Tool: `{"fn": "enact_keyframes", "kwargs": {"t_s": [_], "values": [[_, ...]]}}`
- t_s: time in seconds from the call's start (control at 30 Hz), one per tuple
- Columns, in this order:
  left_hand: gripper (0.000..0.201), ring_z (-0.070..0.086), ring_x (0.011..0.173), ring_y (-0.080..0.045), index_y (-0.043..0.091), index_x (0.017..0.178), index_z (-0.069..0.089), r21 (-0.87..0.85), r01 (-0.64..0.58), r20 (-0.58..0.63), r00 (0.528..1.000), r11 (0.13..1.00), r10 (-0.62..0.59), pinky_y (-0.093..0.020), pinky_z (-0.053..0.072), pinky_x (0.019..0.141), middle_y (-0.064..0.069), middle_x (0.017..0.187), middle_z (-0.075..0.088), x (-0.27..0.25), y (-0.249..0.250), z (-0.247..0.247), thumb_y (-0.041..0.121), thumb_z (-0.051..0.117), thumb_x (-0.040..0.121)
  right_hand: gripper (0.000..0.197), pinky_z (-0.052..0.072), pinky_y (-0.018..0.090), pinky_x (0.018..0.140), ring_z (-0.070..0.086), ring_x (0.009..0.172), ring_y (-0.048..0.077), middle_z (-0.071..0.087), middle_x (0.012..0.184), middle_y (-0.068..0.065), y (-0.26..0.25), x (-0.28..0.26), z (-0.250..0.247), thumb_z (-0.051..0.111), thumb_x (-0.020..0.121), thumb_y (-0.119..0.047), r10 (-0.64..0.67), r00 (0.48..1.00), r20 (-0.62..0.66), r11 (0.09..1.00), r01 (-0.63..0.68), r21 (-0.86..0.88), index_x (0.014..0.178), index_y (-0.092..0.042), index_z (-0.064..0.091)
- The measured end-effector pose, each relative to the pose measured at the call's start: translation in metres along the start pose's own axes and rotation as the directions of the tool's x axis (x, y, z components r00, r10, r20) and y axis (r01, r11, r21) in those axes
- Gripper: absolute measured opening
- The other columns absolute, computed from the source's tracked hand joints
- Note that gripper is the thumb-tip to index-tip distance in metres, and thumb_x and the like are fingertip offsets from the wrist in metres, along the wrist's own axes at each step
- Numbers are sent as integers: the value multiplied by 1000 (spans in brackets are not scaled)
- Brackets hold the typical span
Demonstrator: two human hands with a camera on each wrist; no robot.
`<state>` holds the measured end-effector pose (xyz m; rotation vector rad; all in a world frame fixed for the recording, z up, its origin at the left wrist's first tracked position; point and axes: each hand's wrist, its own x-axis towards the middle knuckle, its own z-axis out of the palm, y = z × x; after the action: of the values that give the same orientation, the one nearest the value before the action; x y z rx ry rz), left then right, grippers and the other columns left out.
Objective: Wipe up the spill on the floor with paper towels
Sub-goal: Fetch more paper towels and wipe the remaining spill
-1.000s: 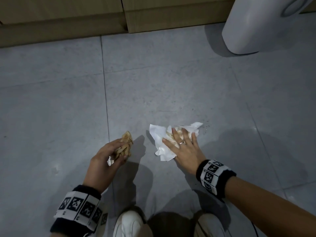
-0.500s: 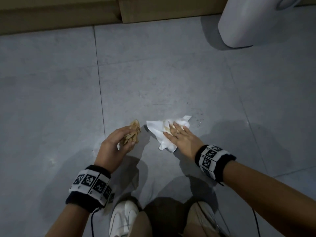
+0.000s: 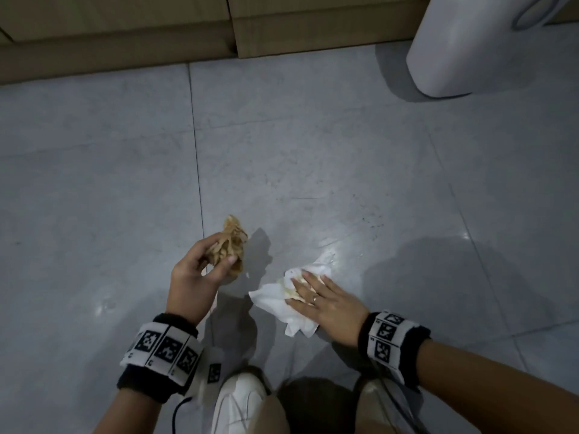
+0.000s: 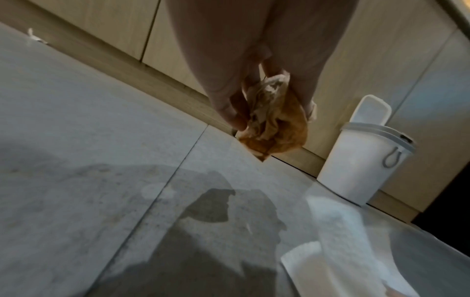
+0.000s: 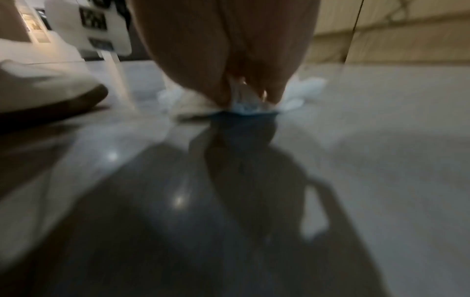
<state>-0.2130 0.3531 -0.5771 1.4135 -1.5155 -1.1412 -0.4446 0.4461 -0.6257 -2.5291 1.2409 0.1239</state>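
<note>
Your right hand (image 3: pixel 329 303) lies flat on a white paper towel (image 3: pixel 279 303) on the floor (image 3: pixel 313 145), its fingers (image 3: pixel 308 278) straight, slightly spread and pressing down on the sheet. The towel is crumpled and mostly white, with a yellowish damp patch just under your fingertips; its long axis runs diagonally, from the corner near your wrist up and away to a torn tip pointing toward the bin. It sits just ahead of your shoes, close to a wet sheen on the tile. Your left hand (image 3: pixel 195 277) is lifted off the floor and holds a soaked wad of paper towel (image 3: pixel 230 244), stained brown-orange and tightly scrunched, pinched between thumb and curled fingers; in the left wrist view the wad (image 4: pixel 273 122) hangs below the fingertips, its narrow end pointing down at the floor. The floor is grey tile with thin grout lines, faint dark specks beyond the white towel, and your shadows across it. Light wood cabinets (image 3: pixel 125 23) with a recessed kickboard run along the far edge, and a white bin (image 4: pixel 361 162) with its flip lid raised stands against them at the right. The right wrist view is blurred.
</note>
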Motion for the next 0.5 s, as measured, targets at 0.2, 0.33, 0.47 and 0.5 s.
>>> {"fn": "enact_keyframes", "kwargs": {"t_s": [0.2, 0.33, 0.47, 0.5], "values": [[36, 64, 75, 6, 19, 92, 59, -247, 145, -44, 986, 958, -160, -9, 50, 71, 23, 76, 70, 4, 1, 1, -14, 57, 79, 49, 54, 40, 85, 58, 114, 29, 61, 125, 8, 0, 10, -3, 65, 66, -18, 41, 998, -37, 998, -42, -37, 114, -23, 65], [26, 65, 77, 3, 17, 95, 60, -344, 163, -26, 983, 925, -183, -11, 52, 71, 17, 78, 71, 8, 4, 5, 1, 64, 75, 49, 50, 44, 87, 60, 110, 34, 63, 121, 14, 28, 4, 0, 63, 75, -20, 241, 955, -175, 971, -238, 34, 123, -18, 51], [28, 65, 74, 5, 17, 94, 59, -329, 185, -3, 980, 926, -197, -9, 51, 68, 19, 75, 71, 11, 3, 10, -6, 60, 78, 52, 45, 59, 86, 51, 109, 55, 54, 121, 34, 73, -9, -30, 23, 80, -1, 635, 767, -92, 772, -627, 103, 127, -1, 44], [31, 64, 74, 5, 17, 94, 59, -321, 197, 6, 978, 926, -206, -8, 50, 68, 20, 75, 71, 10, 1, 12, -11, 57, 79, 60, 44, 60, 86, 48, 112, 56, 52, 122, 37, 78, -11, -31, 18, 76, 0, 691, 721, -47, 722, -686, 84, 128, 2, 46]]}}
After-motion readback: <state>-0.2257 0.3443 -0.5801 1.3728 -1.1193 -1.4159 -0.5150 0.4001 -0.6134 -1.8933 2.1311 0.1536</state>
